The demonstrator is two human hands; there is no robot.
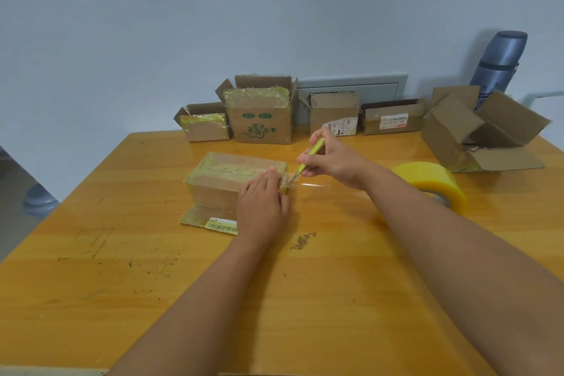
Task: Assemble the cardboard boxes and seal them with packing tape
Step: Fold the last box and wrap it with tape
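A small cardboard box (222,180) lies on the orange wooden table (122,268), its top covered with clear tape. One flap with a barcode label lies flat toward me. My left hand (262,204) presses flat on the box's right end. My right hand (331,159) grips a yellow-green utility knife (309,157), its blade tip at the tape just off the box's right edge. A clear tape strip (314,185) stretches from the box toward the big yellowish tape roll (433,185), which stands on the table behind my right forearm.
Several open cardboard boxes stand along the table's far edge: a small one (206,127), a taller one with green print (261,119), two with labels (334,117) (392,120), and a tipped one (476,131) at right. A grey flask (500,61) rises behind it.
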